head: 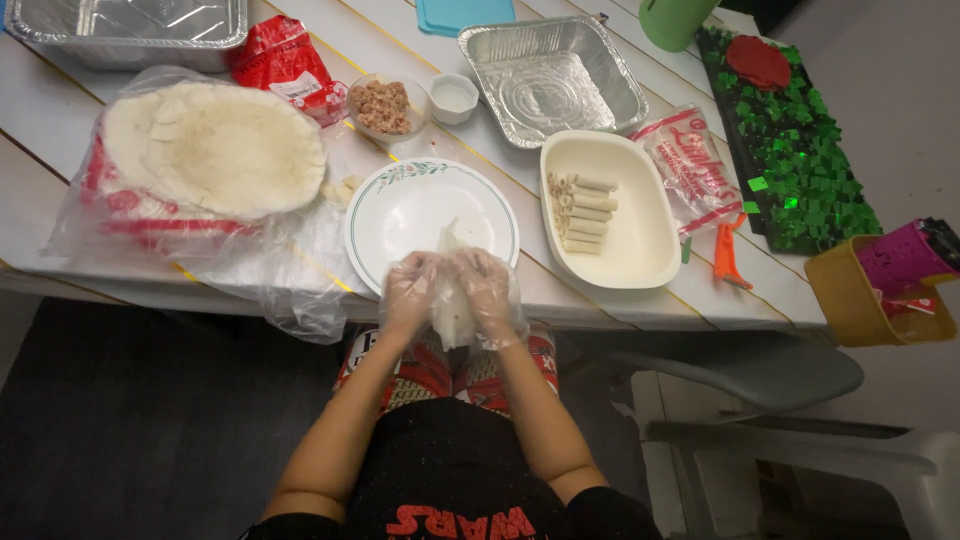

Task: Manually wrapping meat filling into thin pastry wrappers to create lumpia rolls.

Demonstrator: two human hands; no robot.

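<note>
My left hand (410, 290) and my right hand (490, 292), both in thin clear plastic gloves, hold one pale wrapper sheet (452, 300) between them at the table's near edge. The sheet hangs partly over a white plate with a green rim pattern (400, 205). A stack of round pale wrappers (215, 150) lies on a clear plastic bag to the left. A white oval dish (645, 240) to the right holds several rolled wrappers (585, 212). A small glass bowl of brown minced filling (383, 106) stands behind the plate.
A small white cup (454, 97) and an empty foil tray (550, 78) sit behind. Another foil tray (125, 25) is at far left, beside a red packet (280, 62). A green sequin cloth (795, 150), orange tool (727, 255), yellow container (860, 300) and grey chair (800, 420) are right.
</note>
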